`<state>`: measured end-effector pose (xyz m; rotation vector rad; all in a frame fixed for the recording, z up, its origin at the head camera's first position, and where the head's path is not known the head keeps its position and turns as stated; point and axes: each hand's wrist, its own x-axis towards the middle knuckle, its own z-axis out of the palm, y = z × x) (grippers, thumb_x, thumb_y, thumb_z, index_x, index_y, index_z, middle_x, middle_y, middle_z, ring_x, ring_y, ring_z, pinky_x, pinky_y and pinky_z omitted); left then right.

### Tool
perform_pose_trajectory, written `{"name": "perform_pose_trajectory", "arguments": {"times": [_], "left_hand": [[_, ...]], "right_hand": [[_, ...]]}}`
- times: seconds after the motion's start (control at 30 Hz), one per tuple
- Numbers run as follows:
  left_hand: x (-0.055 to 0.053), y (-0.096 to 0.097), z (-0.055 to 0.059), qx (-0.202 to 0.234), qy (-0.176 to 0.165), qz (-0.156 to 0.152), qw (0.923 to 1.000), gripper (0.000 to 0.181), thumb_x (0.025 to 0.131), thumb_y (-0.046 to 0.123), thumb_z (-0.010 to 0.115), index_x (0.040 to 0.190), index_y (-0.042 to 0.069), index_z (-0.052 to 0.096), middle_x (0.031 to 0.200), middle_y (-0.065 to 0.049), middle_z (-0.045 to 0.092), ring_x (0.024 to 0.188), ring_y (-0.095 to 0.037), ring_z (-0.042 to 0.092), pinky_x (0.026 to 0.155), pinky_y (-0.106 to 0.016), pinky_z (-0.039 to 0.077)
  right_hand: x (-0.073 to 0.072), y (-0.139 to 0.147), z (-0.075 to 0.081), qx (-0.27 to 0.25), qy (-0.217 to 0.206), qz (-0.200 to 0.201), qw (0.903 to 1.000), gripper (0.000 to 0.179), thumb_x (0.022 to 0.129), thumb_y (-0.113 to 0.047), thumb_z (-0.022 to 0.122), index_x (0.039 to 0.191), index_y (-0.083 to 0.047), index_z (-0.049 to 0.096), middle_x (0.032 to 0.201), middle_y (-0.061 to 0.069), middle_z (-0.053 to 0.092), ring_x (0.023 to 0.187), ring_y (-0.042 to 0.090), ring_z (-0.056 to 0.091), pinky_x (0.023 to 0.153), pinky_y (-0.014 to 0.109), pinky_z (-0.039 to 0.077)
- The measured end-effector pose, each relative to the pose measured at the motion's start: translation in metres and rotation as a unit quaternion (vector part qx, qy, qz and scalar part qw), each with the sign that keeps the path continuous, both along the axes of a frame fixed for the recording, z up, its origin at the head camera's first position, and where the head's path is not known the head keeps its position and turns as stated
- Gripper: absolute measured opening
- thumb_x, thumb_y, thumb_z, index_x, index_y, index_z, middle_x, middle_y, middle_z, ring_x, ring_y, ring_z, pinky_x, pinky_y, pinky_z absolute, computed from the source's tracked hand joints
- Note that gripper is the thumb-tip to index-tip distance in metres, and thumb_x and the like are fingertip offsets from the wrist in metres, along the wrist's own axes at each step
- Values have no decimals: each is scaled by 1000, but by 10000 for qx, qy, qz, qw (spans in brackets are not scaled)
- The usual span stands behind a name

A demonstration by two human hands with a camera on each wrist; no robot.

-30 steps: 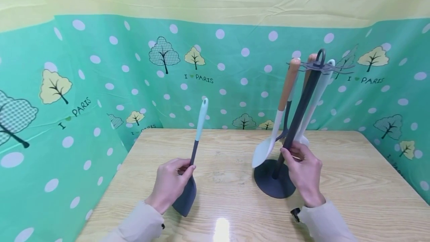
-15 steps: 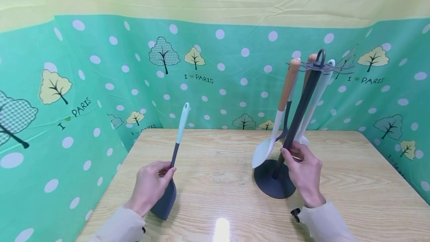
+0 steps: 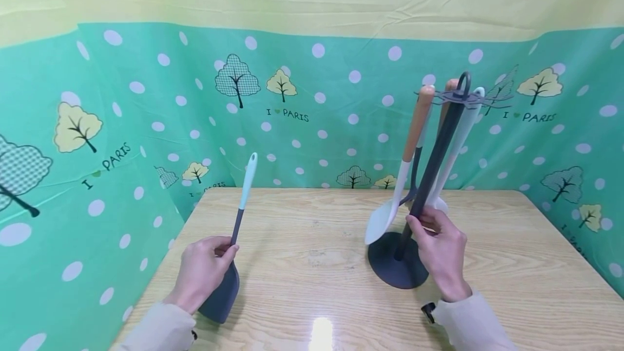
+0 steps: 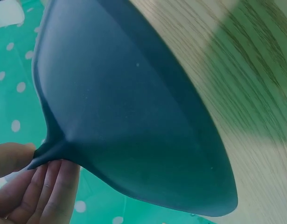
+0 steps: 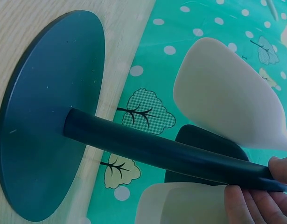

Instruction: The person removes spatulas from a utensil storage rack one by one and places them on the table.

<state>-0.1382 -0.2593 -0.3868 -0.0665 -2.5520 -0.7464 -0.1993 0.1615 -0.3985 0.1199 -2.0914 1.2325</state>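
My left hand (image 3: 202, 270) pinches the dark lower shaft of a spatula (image 3: 247, 177) with a mint handle pointing up. The spatula's broad dark blade (image 4: 129, 102) hangs below the fingers, over the table's left side. On the right, my right hand (image 3: 442, 248) grips the black pole of a utensil stand (image 3: 437, 161), low above its round base (image 3: 397, 272). From the stand's top ring hang a white turner (image 3: 382, 221) with a wooden handle, a white utensil (image 3: 455, 145) with a pale handle, and a dark utensil (image 3: 414, 177) partly hidden behind the pole.
The wooden table (image 3: 317, 232) spreads between the two hands. A green dotted cloth (image 3: 322, 118) with printed trees hangs around its back and sides. Glare (image 3: 322, 335) shines at the front edge.
My left hand has carried the spatula leftward and slightly toward me. The right hand stays on the pole, and the stand has not moved.
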Motion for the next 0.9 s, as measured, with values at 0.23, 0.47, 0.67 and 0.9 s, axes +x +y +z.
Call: {"name": "perform_pose_trajectory", "arguments": {"times": [0.23,0.47,0.67,0.9], "left_hand": [[1,-6,0,-24,-135,75,9999,9,80,5,74,87,0,74,74,-6,70,64,-15,66,54,-25,55],[-2,-15,-2,-39,-312,231,9992,12,82,7,73,90,-2,73,75,-8,70,65,-18,67,55,-28,55],[-4,-24,-6,-175,-376,354,9985,11,82,7,72,90,-1,74,73,-7,69,64,-18,66,54,-31,54],[-5,-31,-7,-251,-635,462,9966,14,83,9,72,91,-2,73,74,-9,70,66,-22,67,57,-35,55]], "right_hand": [[1,0,0,42,-88,1,10000,22,84,-14,74,104,-8,67,90,4,70,78,-8,61,70,7,48],[0,1,-1,6,-30,4,10000,22,84,-12,74,104,-6,68,90,7,70,78,-8,61,70,6,48],[0,1,0,-65,36,41,10000,22,83,-10,74,103,-5,69,89,8,71,78,-8,61,70,6,48],[1,0,0,-33,-34,-10,10000,22,84,-12,74,104,-6,69,90,8,71,79,-9,61,71,5,47]]}}
